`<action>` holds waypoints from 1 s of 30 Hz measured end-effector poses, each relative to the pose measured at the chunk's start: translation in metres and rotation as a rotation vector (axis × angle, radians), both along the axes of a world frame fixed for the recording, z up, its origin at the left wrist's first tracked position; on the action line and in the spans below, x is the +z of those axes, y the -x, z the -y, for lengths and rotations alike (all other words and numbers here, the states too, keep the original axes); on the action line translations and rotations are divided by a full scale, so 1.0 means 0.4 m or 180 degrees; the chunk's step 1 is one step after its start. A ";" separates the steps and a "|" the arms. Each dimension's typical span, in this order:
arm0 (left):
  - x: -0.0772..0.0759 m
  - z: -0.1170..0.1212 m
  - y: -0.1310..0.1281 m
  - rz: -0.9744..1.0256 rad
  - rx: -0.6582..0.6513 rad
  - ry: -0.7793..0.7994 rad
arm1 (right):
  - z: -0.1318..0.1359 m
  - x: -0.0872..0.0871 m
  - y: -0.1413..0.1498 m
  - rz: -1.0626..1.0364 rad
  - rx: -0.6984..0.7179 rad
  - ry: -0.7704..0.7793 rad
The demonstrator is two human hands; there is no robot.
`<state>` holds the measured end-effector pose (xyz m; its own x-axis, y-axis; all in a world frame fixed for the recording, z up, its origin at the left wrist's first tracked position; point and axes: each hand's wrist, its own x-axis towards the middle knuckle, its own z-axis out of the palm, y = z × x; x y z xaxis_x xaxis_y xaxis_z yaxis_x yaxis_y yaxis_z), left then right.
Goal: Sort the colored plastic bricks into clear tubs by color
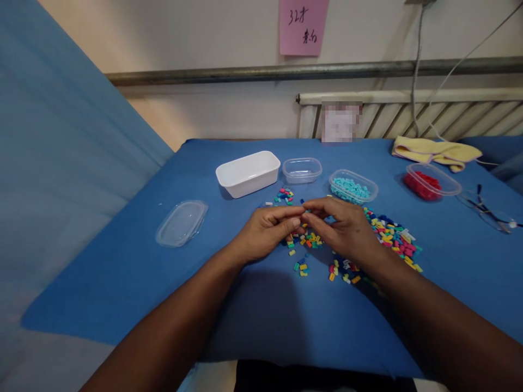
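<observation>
My left hand (267, 230) and my right hand (345, 226) meet fingertip to fingertip over a scatter of small coloured beads (392, 234) on the blue table (122, 272). Both hands are closed in a pinch around something tiny between them; a small blue piece shows at the fingertips, but I cannot make out what it is. More beads lie under and in front of the hands (301, 267). Behind them stand a clear tub of turquoise beads (353, 187), a clear tub of red beads (431, 182), an empty clear tub (302, 170) and a white rectangular tub (248, 172).
A clear plastic lid (182, 222) lies at the left. A yellow cloth (435, 151) and a pair of glasses (488, 212) are at the right. A radiator (408, 117) and a pink note (303, 26) are on the wall behind.
</observation>
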<state>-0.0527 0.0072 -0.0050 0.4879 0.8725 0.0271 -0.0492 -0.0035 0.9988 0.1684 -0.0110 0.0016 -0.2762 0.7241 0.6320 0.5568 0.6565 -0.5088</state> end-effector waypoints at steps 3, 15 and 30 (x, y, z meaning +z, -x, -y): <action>0.010 -0.010 0.006 -0.0065 0.0232 -0.0082 | -0.016 0.012 -0.037 0.0226 -0.0249 -0.0061; -0.034 -0.107 0.108 -0.2166 0.1518 -0.2260 | -0.095 -0.005 -0.261 0.1186 -0.2101 0.0134; -0.044 -0.132 0.099 -0.3035 0.0760 -0.2850 | -0.016 0.001 -0.049 0.1488 0.0471 0.0007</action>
